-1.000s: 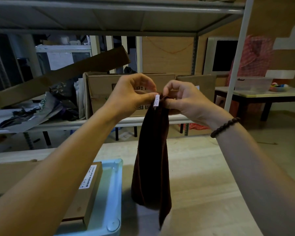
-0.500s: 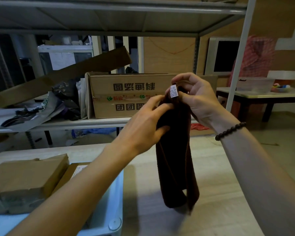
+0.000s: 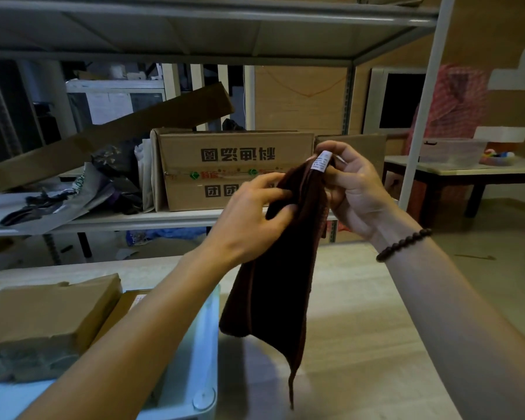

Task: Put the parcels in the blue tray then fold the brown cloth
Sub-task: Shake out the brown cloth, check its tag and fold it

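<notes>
Parcels: two brown parcels (image 3: 40,322) already lie in the blue tray (image 3: 205,353), below the left forearm; judging by that, the first half of the task looks done.
Cloth: the brown cloth (image 3: 273,277) hangs in the air between both hands, clear of the wooden table (image 3: 361,344) under them. It is gathered into a narrow bundle, not yet a neat fold, so the folding seems still to be done.
Right hand: the right hand (image 3: 353,192) pinches the cloth's top corner, beside the white label (image 3: 321,161), fingers closed on the fabric.
Left hand: the left hand (image 3: 252,213) grips the cloth's upper edge just beside the right hand, thumb and fingers closed on it.
Long axis: near vertical, slightly tilted; the top sits at the fingertips, the lower end trails down to a thin point below the right wrist.
Left to do: probably spread it out, then fold it.
</notes>
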The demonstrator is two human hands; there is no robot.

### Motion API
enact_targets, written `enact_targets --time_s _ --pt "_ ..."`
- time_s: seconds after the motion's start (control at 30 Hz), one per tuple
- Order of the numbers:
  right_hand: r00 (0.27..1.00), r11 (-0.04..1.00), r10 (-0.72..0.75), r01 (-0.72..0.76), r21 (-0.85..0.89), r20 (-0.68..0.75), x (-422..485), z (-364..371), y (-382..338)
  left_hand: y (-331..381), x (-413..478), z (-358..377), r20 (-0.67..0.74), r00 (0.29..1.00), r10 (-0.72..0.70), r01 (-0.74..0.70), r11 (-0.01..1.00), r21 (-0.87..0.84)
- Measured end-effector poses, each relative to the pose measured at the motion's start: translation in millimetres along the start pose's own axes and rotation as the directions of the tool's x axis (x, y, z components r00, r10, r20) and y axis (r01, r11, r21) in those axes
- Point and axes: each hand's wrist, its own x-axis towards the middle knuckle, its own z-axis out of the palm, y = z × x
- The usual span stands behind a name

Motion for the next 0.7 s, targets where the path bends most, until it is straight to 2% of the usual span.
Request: enact_targets --time_s 0.1,0.23,0.3,0.37,0.43,0.5,0.6,0.7 --pt "1.000 0.999 0.018 -0.018 0.042 -0.016 -1.0 0.1 6.6 2.7 -1.9 4.1 0.016 0.999 -0.043 0.044 0.996 -0.071" --pt "0.999 0.999 0.025 -0.026 -0.022 -0.048 -2.0 0.8 10.4 -2.8 -5.8 6.6 0.064 0.998 -0.003 0.002 1.000 0.021" --pt "0.995 0.991 0.014 -0.027 -0.128 -0.101 -1.0 -1.3 9.3 -8.2 -7.3 4.2 0.066 0.997 -0.036 0.027 0.992 0.124" --pt "0.984 0.952 -0.007 -0.048 -0.304 -0.178 -0.5 -6.9 6.5 -13.8 -6.4 -7.0 0.021 0.997 -0.078 0.072 0.976 0.206" --pt "0.972 0.875 -0.037 -0.080 -0.478 -0.231 0.5 -13.0 2.8 -18.4 -1.8 -24.8 -0.029 0.996 -0.087 0.091 0.970 0.227" --pt "0.970 0.820 -0.055 -0.091 -0.565 -0.236 2.3 -15.7 1.2 -21.0 5.1 -40.6 -0.025 0.997 -0.069 0.073 0.973 0.218" --pt "0.968 0.823 -0.039 -0.108 -0.557 -0.246 5.1 -15.3 2.1 -22.5 16.5 -52.7 0.013 0.998 -0.066 0.062 0.981 0.184" --pt "0.965 0.840 -0.012 -0.132 -0.527 -0.261 6.5 -13.9 3.6 -19.3 24.1 -60.3 -0.068 0.998 -0.005 0.016 0.987 0.160"
